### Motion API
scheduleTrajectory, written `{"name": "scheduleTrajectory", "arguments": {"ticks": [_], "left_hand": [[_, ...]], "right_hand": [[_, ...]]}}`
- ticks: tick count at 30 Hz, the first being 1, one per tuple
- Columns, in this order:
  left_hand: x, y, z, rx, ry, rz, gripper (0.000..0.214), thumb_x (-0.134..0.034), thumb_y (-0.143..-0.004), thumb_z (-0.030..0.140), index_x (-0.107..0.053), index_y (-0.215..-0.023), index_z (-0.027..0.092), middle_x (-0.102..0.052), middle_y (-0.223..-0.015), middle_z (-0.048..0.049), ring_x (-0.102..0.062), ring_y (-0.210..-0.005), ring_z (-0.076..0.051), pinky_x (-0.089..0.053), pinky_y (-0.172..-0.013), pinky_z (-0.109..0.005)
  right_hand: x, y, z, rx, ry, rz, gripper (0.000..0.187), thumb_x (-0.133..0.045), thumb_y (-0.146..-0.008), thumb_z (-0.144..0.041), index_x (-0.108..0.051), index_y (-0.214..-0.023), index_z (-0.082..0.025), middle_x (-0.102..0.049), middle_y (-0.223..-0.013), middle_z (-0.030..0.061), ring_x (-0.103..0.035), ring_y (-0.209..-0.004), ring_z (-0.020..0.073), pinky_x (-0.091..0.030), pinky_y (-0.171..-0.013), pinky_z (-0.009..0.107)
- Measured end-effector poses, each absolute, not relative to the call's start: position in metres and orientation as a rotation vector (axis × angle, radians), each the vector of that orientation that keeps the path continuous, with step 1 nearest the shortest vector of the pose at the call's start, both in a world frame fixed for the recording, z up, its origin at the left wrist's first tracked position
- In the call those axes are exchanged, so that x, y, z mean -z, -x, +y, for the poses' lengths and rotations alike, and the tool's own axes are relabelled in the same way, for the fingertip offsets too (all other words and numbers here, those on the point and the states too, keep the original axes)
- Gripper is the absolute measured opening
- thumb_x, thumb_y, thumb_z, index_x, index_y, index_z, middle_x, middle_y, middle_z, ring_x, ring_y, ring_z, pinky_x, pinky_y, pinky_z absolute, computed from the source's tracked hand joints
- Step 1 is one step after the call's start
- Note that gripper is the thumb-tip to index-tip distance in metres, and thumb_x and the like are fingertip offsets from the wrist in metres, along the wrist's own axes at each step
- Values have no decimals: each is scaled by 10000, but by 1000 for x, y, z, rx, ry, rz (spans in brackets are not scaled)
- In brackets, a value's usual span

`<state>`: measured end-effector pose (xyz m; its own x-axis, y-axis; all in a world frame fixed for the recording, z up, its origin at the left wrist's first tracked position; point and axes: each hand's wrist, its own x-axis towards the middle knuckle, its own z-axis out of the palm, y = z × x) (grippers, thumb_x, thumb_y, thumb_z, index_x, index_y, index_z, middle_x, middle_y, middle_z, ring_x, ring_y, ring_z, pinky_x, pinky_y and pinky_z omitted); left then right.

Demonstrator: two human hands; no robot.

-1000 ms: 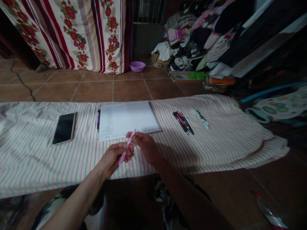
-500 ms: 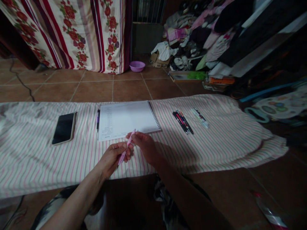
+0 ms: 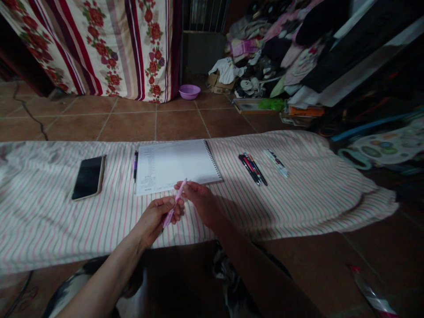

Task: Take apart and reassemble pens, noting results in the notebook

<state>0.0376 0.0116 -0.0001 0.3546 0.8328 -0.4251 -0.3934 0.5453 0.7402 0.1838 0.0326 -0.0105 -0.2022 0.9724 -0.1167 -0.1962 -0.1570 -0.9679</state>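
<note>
A slim pink pen slants between my two hands, just above the near edge of a spiral notebook. My left hand is closed around its lower part. Its upper end is pinched in the fingers of my right hand. The white spiral notebook lies flat, its coil on the right side, with printed text along the left of the page. Beside its left edge rests a purple-and-black pen.
Everything sits on a striped cloth. A phone lies to the left. Several dark pens and some white pens are on the right. Beyond are a purple basin, a flowered curtain and piled clothes.
</note>
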Motion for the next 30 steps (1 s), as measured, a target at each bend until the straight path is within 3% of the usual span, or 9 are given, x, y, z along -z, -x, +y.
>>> {"name": "scheduleTrajectory", "arguments": {"ticks": [11, 21, 25, 30], "left_hand": [[0, -39, 11, -826, -622, 903, 250, -684, -699, 293, -664, -786, 60, -570, -611, -50, -481, -536, -100, -318, -507, -222], [3, -36, 12, -825, -655, 899, 286, -679, -709, 334, -661, -804, 65, -605, -631, -65, -515, -542, -109, -329, -507, -226], [1, -36, 12, -787, -694, 931, 320, -655, -726, 388, -657, -804, 77, -666, -757, -125, -554, -559, -129, -319, -488, -229], [2, -31, 12, -788, -726, 944, 354, -617, -764, 392, -668, -880, 62, -660, -773, -125, -539, -575, -113, -309, -489, -220]], "right_hand": [[10, -182, 34, -1510, 1131, -1041, 272, -643, -678, -459, -644, -732, -193, -563, -548, -19, -534, -601, 143, -409, -588, 279], [12, -183, 32, -1663, 1023, -1016, 293, -629, -708, -412, -671, -873, -174, -596, -602, -15, -518, -542, 113, -408, -558, 268], [9, -184, 34, -1585, 1048, -962, 184, -655, -694, -347, -680, -788, -190, -643, -704, -5, -544, -632, 116, -421, -645, 277], [6, -186, 36, -1485, 1129, -858, 152, -687, -663, -335, -673, -700, -188, -650, -702, -2, -547, -678, 123, -405, -744, 300]]}}
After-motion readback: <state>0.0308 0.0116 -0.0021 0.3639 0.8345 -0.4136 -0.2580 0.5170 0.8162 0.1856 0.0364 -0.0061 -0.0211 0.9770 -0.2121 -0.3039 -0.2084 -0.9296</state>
